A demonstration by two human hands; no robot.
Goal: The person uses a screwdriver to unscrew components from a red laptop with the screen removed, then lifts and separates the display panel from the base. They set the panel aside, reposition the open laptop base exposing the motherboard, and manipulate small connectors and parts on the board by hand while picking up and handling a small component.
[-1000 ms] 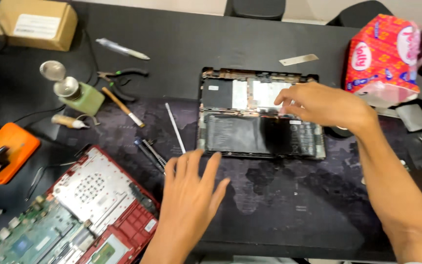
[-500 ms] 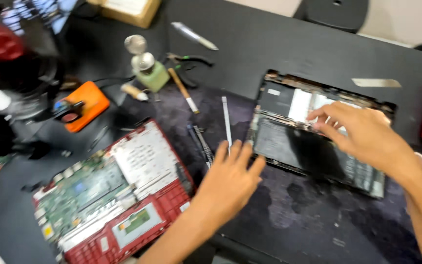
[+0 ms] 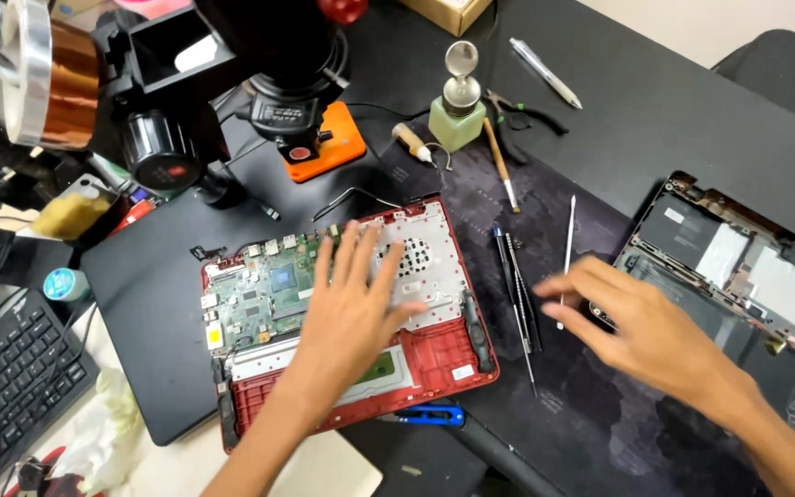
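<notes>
My left hand lies flat, fingers spread, on the opened red laptop base, over its silver inner plate and next to the green circuit board. My right hand hovers open over the dark mat, fingers pointing left toward a row of thin screwdrivers and a white spudger. Its wrist overlaps the near left corner of the second opened laptop shell with its black battery, at the right edge.
A black microscope on an orange base stands at the back left. A green pump bottle, pliers, a pen and a brush lie behind the mat. A keyboard sits bottom left, a blue tool by the red base.
The view has swung left. My left hand moved from the mat onto the red laptop base. My right hand left the second laptop shell and moved toward the screwdrivers.
</notes>
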